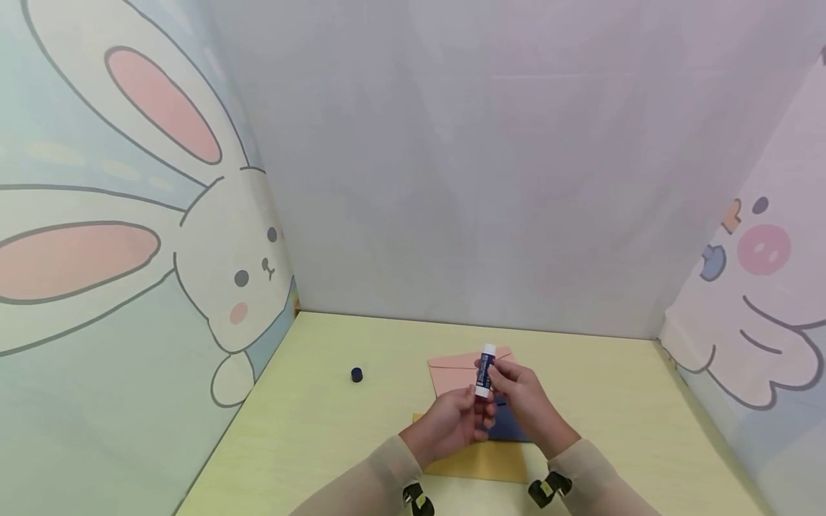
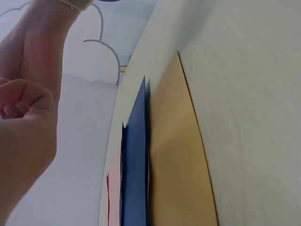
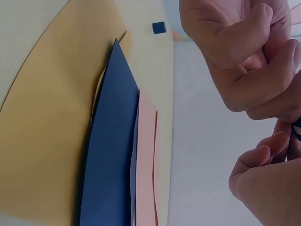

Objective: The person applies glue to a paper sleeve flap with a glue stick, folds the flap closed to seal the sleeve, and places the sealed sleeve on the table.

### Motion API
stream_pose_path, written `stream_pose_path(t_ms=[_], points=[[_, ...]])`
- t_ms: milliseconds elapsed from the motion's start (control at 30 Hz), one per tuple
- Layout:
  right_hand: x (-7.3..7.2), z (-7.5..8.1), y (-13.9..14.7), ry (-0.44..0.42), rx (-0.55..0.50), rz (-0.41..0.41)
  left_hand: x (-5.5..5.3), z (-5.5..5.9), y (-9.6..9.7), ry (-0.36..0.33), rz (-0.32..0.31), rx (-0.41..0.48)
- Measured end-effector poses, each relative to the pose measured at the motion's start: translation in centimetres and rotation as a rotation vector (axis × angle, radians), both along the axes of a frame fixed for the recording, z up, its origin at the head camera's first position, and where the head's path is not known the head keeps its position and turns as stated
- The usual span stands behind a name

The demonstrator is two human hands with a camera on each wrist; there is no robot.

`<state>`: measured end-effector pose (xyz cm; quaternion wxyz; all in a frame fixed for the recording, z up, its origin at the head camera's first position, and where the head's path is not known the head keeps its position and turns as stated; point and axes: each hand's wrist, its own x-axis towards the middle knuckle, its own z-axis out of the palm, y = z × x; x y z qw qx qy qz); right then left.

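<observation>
Both hands hold a glue stick [image 1: 486, 367], white with a dark blue label, nearly upright above a stack of envelopes. My left hand [image 1: 453, 423] pinches its white lower end. Higher up, the thumb and fingers of my right hand [image 1: 525, 403] grip the labelled body. The white top end is uncovered. In the right wrist view only a dark sliver of the stick shows at the right edge, behind the curled fingers of the left hand [image 3: 244, 52]. A dark blue cap [image 1: 357, 375] stands apart on the table to the left.
Beneath the hands, a pink envelope [image 1: 447, 378], a navy blue envelope [image 1: 513, 428] and a yellow envelope [image 1: 480, 467] overlap on the pale yellow table [image 1: 284, 430]. A grey back wall [image 1: 464, 179] and side panels with cartoon animals enclose the table.
</observation>
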<state>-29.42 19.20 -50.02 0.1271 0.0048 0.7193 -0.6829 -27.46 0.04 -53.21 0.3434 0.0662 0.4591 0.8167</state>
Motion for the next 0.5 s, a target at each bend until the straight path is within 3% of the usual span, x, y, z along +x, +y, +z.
stream_pose_path(t_ms=[167, 300, 400, 500], points=[[0.08, -0.27, 0.12, 0.026, -0.001, 0.006, 0.09, -0.14, -0.06, 0.035, 0.046, -0.052], [0.0, -0.34, 0.22, 0.045, 0.01, 0.003, 0.16, -0.18, -0.05, 0.132, 0.155, -0.169], [-0.01, -0.3, 0.22, 0.052, 0.02, 0.001, 0.28, -0.35, 0.0, 0.305, 0.266, -0.317], [0.0, -0.48, 0.15, 0.053, 0.034, 0.002, 0.63, -0.68, 0.01, 0.565, 0.384, -0.553]])
